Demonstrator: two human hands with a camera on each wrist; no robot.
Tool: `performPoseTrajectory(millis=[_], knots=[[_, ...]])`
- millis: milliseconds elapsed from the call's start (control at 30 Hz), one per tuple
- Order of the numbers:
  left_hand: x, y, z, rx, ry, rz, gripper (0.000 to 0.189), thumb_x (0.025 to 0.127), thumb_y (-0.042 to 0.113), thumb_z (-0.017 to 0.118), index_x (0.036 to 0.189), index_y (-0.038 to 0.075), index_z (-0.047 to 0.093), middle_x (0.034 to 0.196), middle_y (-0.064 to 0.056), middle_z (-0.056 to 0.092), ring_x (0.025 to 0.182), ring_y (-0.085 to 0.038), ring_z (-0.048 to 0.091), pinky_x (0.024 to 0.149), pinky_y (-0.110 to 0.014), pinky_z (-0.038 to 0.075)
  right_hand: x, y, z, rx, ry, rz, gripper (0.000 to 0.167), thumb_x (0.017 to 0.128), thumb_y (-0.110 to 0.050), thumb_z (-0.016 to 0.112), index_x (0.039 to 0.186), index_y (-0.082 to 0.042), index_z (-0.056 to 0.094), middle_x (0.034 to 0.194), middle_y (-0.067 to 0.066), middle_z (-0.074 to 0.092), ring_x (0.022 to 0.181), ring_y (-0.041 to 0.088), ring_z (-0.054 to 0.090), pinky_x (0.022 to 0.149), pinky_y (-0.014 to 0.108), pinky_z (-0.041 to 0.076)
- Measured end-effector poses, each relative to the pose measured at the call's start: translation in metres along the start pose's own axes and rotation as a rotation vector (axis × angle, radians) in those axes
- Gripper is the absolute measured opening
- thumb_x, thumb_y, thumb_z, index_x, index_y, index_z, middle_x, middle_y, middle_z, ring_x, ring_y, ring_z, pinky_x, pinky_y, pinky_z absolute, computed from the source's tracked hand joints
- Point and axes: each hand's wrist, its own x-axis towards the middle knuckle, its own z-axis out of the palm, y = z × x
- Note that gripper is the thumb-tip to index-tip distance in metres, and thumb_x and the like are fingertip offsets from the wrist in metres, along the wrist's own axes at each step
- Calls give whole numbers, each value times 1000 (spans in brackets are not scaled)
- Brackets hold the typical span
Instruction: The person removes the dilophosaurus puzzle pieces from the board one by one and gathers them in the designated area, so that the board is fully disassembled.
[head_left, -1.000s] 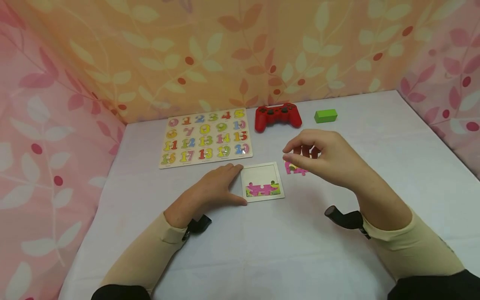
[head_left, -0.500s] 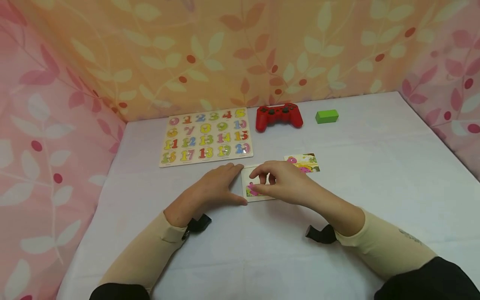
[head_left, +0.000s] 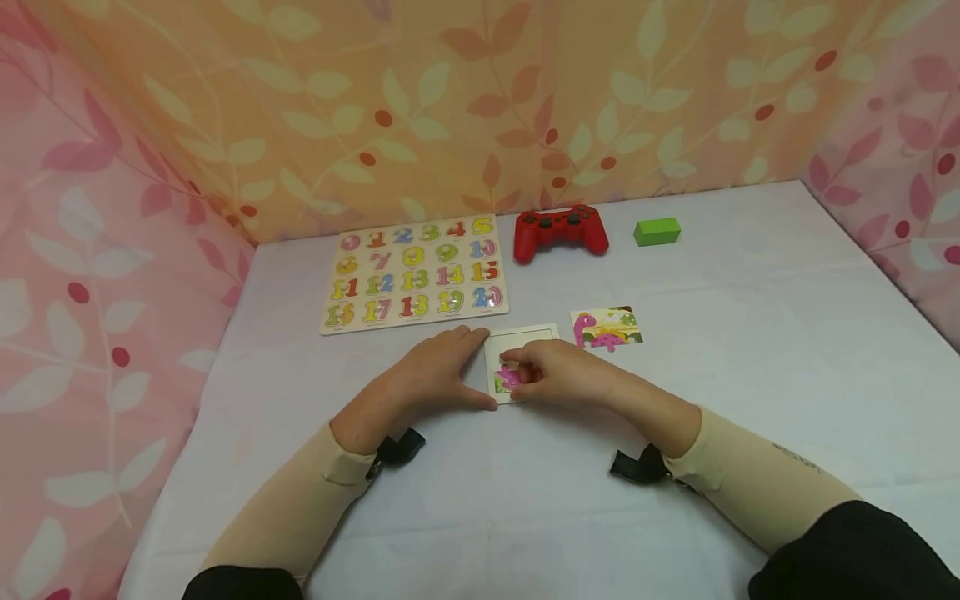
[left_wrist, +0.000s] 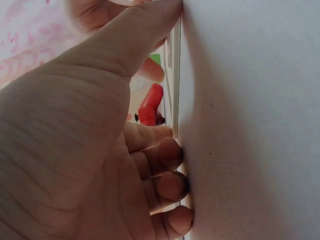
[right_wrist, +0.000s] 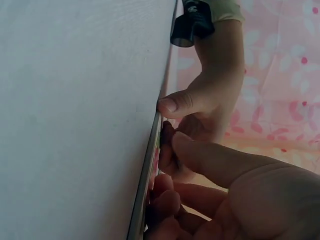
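A small square white puzzle tray (head_left: 523,337) lies on the table, with a pink and green puzzle piece (head_left: 505,382) visible in its lower part. My left hand (head_left: 422,373) rests against the tray's left side, thumb at the near corner and fingers toward the far corner. Over the tray, my right hand (head_left: 566,373) has its thumb and bent fingers on the piece, seemingly pinching it; the hand covers the tray's lower right. In the right wrist view the right thumb (right_wrist: 210,160) reaches to the tray edge. Joined pieces with a pink dinosaur (head_left: 607,327) lie right of the tray.
A number puzzle board (head_left: 415,273) lies behind my left hand. Farther back are a red game controller (head_left: 561,232) and a green block (head_left: 657,232). Patterned cloth walls (head_left: 480,108) bound the white table (head_left: 480,517).
My right hand has moved left from the dinosaur pieces to the tray, then lowered onto the piece there. The dinosaur pieces are now uncovered. My left hand has stayed put.
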Motion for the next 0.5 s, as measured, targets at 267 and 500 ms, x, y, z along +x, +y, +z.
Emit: performPoseTrajectory(millis=[267,500], knots=[[-1,2,-1,-2,4,-1,110,74,66,84,159,16,37,150,-4,49,131,-21,49,112,-43,40,3,7,7,-65,59,-57,39,90,-19,80,126,-7,71,79,-4,57,76,12,54,69,29,46],[-1,3,0,8,-2,-11,111,73,65,84,160,15,36,154,-5,46,138,-23,45,115,-44,37,5,9,8,-17,59,-28,36,90,-19,81,121,-12,64,78,-4,56,74,13,54,67,29,46]])
